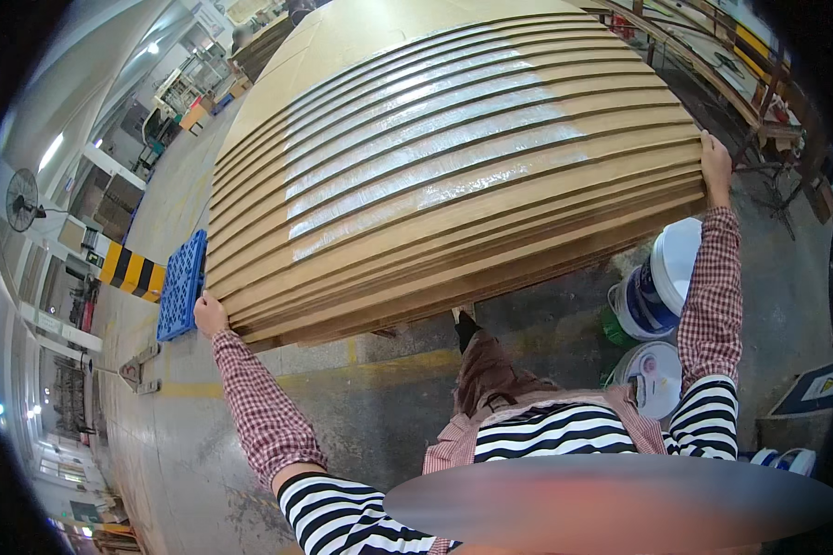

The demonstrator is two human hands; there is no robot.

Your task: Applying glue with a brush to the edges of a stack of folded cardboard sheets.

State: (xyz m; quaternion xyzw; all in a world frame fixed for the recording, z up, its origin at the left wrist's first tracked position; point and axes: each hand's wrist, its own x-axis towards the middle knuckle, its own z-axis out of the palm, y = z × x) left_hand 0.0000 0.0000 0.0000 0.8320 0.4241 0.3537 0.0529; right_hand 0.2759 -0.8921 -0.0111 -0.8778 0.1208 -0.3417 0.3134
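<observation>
Two hands, left grip, right grip, clasping cardboard stack edges

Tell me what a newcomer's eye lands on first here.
A big stack of brown cardboard sheets with shiny tape strips fills the upper middle. The left hand grips its lower left corner and the right hand its right edge. White buckets stand on the concrete floor at lower right.

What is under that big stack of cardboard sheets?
Under the sheets: concrete floor and a shoe show at the near edge. Whatever supports the stack is hidden.
</observation>
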